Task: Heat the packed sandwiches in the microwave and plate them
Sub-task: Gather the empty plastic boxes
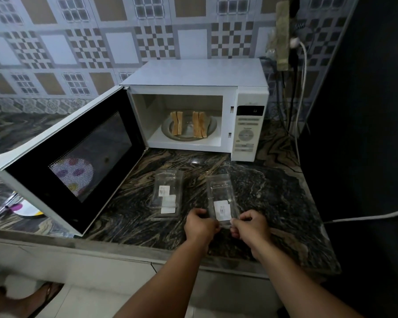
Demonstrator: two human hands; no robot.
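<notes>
A white microwave [216, 74] stands on the dark marble counter with its door [62, 166] swung wide open to the left. Inside, two sandwiches [189, 127] stand on edge on the grey turntable plate [213, 125]. Two clear plastic sandwich packs lie empty on the counter: the left pack [167, 193] sits alone, and the right pack [221, 198] is held at its near end. My left hand [200, 226] and my right hand [251, 226] both pinch that near end, fingers curled.
A patterned plate [27, 210] lies on the counter at the left, partly behind the open door. Cables and a wall socket [294, 42] are at the back right. A white cord [365, 218] crosses the counter's right edge. A foot [32, 299] shows on the floor below.
</notes>
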